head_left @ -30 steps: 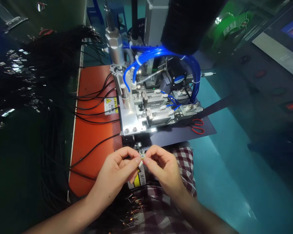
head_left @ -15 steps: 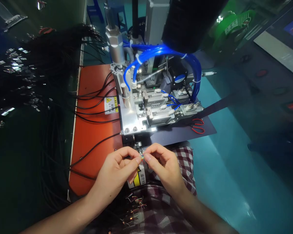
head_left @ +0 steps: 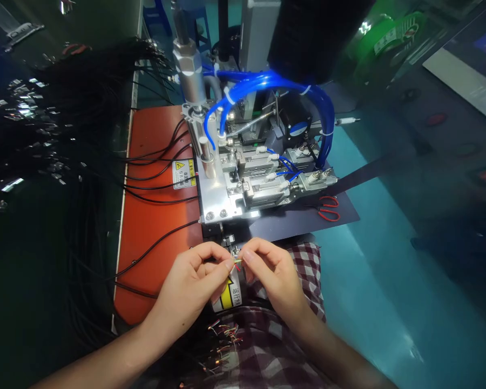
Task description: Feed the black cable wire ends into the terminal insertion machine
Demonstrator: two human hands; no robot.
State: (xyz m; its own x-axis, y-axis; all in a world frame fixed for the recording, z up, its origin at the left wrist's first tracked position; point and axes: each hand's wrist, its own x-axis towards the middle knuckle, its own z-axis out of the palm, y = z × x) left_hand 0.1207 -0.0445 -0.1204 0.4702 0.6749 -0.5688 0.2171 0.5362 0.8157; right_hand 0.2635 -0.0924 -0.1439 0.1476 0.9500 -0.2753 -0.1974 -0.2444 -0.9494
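Observation:
My left hand (head_left: 198, 278) pinches the end of a cable whose thin coloured wires (head_left: 237, 262), yellow-green and red, stick out between the fingertips. Just to the right, my right hand (head_left: 271, 273) has thumb and forefinger pressed together at the tips of these wires. Both hands are above a label with a yellow arrow (head_left: 225, 297), in front of the metal machine (head_left: 216, 200). On the checkered cloth (head_left: 283, 346) over the lap lie more cable ends (head_left: 227, 332) with bare coloured wires.
Black cables (head_left: 162, 246) cross the orange board (head_left: 154, 216) into the machine. Blue hoses (head_left: 267, 81) arch above it. Red-handled scissors (head_left: 329, 209) lie on the dark plate (head_left: 299, 224). A large bundle of black cables (head_left: 85, 81) is at the left.
My right thumb and forefinger have shifted slightly, and the red wire shows more clearly below the yellow-green one. My left hand has hardly moved.

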